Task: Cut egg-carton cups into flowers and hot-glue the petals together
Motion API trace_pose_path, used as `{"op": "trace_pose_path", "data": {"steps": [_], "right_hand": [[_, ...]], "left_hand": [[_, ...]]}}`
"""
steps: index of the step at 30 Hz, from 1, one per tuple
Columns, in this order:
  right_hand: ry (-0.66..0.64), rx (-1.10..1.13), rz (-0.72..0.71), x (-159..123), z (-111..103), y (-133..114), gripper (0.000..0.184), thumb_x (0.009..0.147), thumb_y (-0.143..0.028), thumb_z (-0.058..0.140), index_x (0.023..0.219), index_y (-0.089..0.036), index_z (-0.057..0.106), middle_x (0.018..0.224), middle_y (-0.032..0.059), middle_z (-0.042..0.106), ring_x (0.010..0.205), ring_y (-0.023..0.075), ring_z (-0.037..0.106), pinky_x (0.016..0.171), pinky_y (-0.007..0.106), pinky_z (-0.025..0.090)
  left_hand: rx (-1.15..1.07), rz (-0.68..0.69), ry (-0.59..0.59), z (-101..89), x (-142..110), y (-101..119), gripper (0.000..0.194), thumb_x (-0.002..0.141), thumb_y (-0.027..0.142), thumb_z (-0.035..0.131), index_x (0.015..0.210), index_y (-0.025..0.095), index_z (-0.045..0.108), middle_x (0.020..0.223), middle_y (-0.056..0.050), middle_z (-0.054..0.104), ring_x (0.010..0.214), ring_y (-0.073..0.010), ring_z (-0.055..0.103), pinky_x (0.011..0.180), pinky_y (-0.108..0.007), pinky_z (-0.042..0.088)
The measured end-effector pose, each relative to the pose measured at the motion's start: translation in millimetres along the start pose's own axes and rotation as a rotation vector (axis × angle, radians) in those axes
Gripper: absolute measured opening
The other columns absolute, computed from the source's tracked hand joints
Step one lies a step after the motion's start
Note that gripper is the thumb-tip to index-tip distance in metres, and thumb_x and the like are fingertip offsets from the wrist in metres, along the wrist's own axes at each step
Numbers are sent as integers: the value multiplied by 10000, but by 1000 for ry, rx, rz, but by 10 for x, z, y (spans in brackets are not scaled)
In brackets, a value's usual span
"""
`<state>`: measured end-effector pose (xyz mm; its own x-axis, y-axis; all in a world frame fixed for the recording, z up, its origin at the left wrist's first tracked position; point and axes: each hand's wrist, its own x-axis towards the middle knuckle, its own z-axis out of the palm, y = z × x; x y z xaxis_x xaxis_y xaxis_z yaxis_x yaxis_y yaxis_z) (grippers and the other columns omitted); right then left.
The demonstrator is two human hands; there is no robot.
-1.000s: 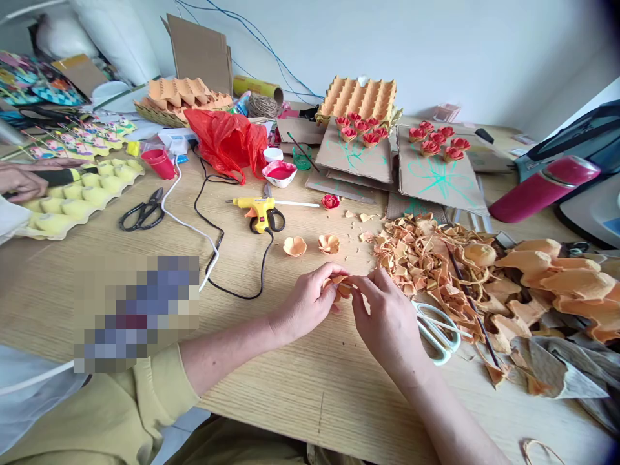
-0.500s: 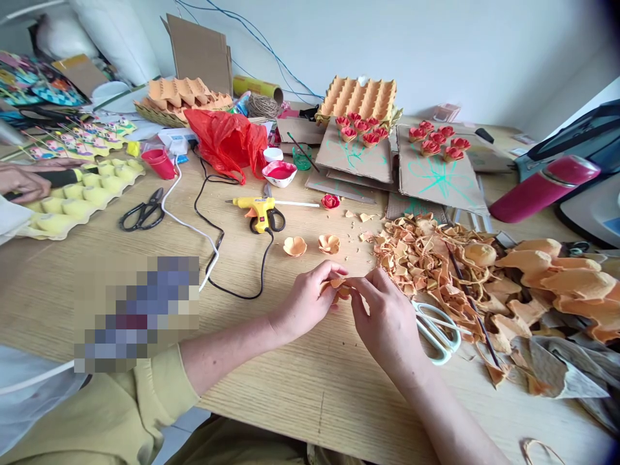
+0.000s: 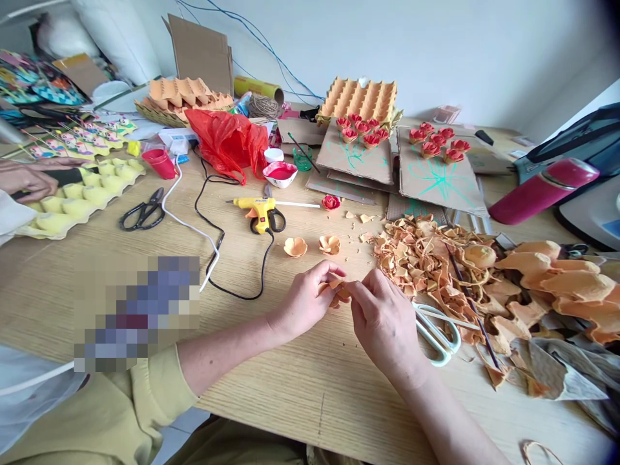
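Between my hands is an orange egg-carton flower cup [image 3: 334, 292], partly hidden by fingers. My left hand [image 3: 310, 298] grips its left side, closed around it. The thumb and fingers of my right hand [image 3: 382, 316] pinch a petal on its right side. Just beyond lie two cut orange flower cups, one [image 3: 295, 247] at left and another [image 3: 330, 245] at right. A red painted paper rose [image 3: 331, 203] sits farther back. White-handled scissors [image 3: 438, 336] rest beside my right wrist, their blades covered by scraps.
A yellow glue gun [image 3: 259, 210] lies with its black cord looping forward. Carton scraps [image 3: 416, 252] pile up at right. Red roses stand on cardboard [image 3: 436, 184] at the back, near a pink thermos [image 3: 545, 190]. At far left a co-worker's hand [image 3: 31, 181] is over a yellow egg tray [image 3: 77, 206].
My right fingers have shifted slightly and curled in tighter on the flower cup's petal. My left hand stays nearly still. The things on the table keep their places.
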<state>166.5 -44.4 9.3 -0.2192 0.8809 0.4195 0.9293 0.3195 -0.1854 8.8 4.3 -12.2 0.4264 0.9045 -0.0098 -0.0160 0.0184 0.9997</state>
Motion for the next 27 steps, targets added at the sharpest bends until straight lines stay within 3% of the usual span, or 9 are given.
{"op": "trace_pose_path", "data": {"steps": [5,10,14,18,23,27], "right_hand": [[-8,91,48,4,3,1,229,986,-166,498,1006,-216,720,836,39,535,682,151,523,620,268,375],[6,52,23,-3,9,-4,234,979,-149,503,945,-218,724,822,41,529,680,156,510,612,274,360],[4,-14,-36,-2,6,7,240,984,-156,505,892,-221,716,821,49,540,725,176,522,649,287,371],[22,108,38,5,8,26,201,980,-167,519,1040,-194,709,835,41,547,716,171,543,639,280,395],[45,211,71,-1,17,43,187,962,-152,542,990,-182,724,823,30,546,695,158,555,640,269,415],[68,116,35,-12,3,41,195,971,-161,535,925,-189,723,801,32,534,676,163,534,618,279,389]], "left_hand": [[15,42,-5,-9,2,-6,138,941,224,585,1068,176,564,955,-56,712,775,-127,712,668,-231,577],[79,75,-15,-17,4,-24,136,938,207,579,1070,175,570,963,-69,721,835,-149,723,719,-256,591],[60,62,-29,-24,7,-23,120,945,209,571,1059,178,557,945,-58,721,766,-134,725,695,-246,589],[196,135,10,-43,3,8,132,944,200,571,1075,179,567,980,-68,727,802,-149,729,691,-245,574],[388,214,61,-64,-5,42,108,898,124,602,993,175,597,876,-24,712,746,-127,686,676,-224,533],[348,194,32,-59,2,24,17,897,165,622,893,172,607,789,6,673,698,-116,662,642,-210,519]]}}
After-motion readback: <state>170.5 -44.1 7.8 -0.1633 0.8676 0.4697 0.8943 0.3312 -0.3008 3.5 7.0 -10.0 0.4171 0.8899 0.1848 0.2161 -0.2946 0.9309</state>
